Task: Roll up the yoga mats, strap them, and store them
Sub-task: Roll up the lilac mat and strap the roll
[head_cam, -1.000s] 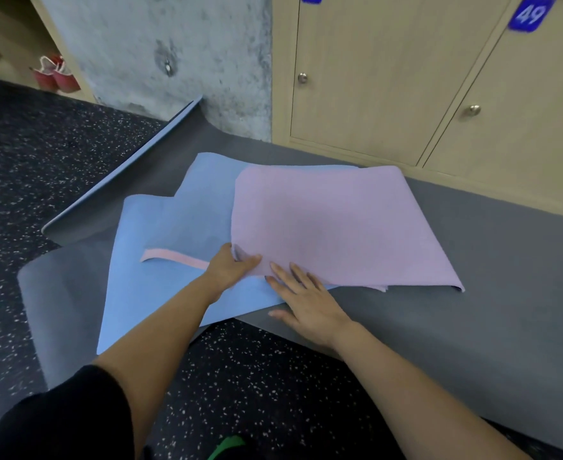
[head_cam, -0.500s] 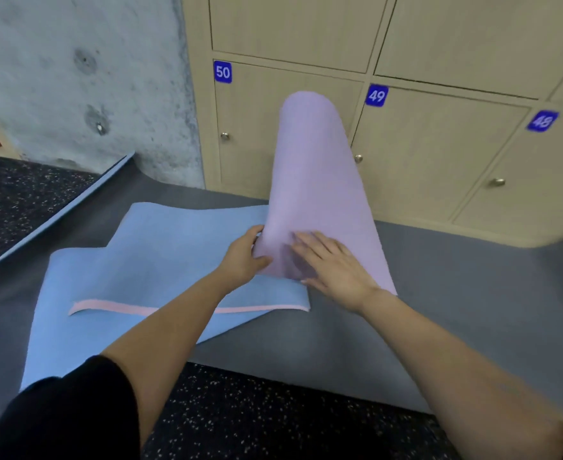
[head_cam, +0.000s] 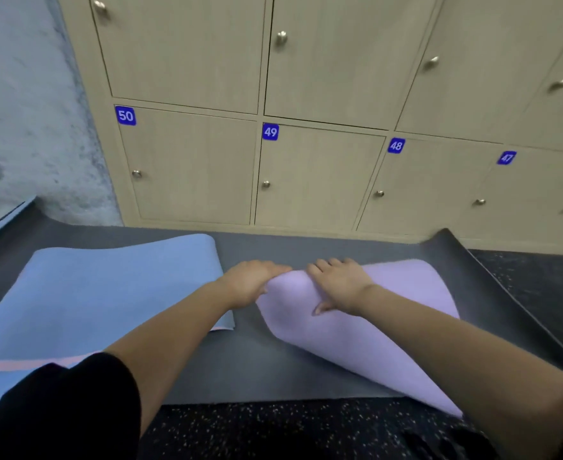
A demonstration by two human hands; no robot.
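The purple mat [head_cam: 373, 336] lies loosely folded on the grey mat [head_cam: 240, 366], right of the blue mat [head_cam: 107, 293]. The left hand [head_cam: 251, 282] grips its raised fold. The right hand [head_cam: 338, 287] curls over the crest, apparently gripping too, fingertips hidden.
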